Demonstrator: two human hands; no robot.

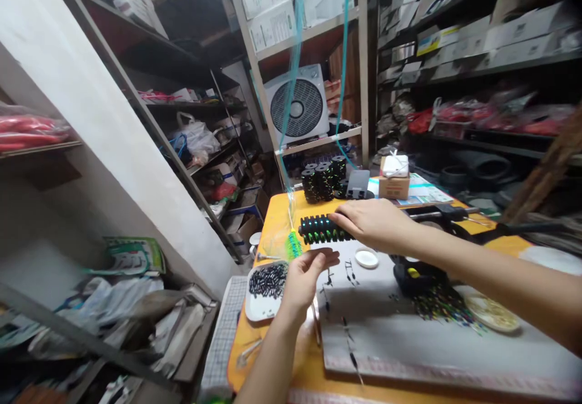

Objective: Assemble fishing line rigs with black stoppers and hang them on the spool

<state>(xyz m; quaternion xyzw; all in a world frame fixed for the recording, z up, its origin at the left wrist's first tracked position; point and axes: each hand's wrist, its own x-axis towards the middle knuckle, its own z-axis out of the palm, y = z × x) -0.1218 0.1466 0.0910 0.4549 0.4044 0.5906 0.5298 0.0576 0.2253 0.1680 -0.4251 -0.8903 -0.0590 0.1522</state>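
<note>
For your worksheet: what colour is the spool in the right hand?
Black with green flecks; head view.

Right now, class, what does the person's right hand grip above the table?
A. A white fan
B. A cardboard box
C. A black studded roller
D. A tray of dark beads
C: the right hand closes on one end of the black roller, held level above the table, while the left hand hangs open just below it.
</note>
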